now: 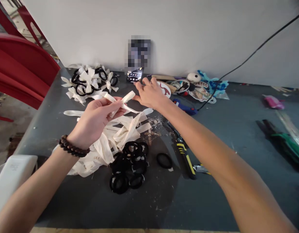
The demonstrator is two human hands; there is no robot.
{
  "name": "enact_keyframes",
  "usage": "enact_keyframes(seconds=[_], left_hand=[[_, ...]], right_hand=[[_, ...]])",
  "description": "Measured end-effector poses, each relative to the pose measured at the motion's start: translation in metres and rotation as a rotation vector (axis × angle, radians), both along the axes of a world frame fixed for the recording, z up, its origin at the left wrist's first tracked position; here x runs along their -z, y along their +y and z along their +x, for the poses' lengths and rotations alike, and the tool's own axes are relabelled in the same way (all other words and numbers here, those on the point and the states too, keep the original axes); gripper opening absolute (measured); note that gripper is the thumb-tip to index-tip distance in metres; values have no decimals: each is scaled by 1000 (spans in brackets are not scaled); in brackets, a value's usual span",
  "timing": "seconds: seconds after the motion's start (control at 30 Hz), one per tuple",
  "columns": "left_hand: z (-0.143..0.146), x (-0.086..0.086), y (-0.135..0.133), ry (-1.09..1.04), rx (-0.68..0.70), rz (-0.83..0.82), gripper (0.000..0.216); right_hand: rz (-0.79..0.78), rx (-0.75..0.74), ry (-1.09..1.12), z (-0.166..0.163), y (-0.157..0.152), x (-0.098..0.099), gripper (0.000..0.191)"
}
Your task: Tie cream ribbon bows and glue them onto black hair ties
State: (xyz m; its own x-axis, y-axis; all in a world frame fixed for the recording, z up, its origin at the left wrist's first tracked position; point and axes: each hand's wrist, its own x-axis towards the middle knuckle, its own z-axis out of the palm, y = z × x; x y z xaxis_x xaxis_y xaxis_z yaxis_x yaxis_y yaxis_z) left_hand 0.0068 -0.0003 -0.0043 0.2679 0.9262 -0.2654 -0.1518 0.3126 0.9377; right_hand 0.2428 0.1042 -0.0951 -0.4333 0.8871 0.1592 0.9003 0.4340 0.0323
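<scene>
My left hand [98, 113] pinches a cream fabric bow [128, 97] between thumb and fingers, above a heap of loose cream fabric strips [130, 127]. My right hand [150, 94] reaches forward with its fingers spread and holds nothing. It is close to a lit phone [135, 76] leaning on the wall; whether a fingertip touches the screen I cannot tell. Black hair ties [119, 184] lie in a pile nearer me, with a single hair tie [158, 160] to their right. At the back left sits a pile of hair ties with cream bows [88, 79] on them.
Yellow-and-black pliers [186, 158] lie under my right forearm. Behind it are a blue glue gun [185, 106] and a black cable [248, 56] rising rightward. A green-handled tool [287, 145] lies far right. A white box [13, 174] and a red chair [20, 61] are at left.
</scene>
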Motion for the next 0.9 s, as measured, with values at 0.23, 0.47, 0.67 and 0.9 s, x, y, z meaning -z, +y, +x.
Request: enact_keyframes(seconds=[0.23,0.47,0.67,0.9], left_hand=[[-3,5,3,3,35,22,20],[8,7,-7,112,203,-32,24],[9,6,-10,168,212,-31,26],[8,7,-8,157,220,-21,24]], right_hand=[[45,73,27,0,-5,-5,80],[102,40,71,-18,-4,-6,89],[26,-32,15,-20,3,-4,95],[83,68,62,-11,4,-2,96]])
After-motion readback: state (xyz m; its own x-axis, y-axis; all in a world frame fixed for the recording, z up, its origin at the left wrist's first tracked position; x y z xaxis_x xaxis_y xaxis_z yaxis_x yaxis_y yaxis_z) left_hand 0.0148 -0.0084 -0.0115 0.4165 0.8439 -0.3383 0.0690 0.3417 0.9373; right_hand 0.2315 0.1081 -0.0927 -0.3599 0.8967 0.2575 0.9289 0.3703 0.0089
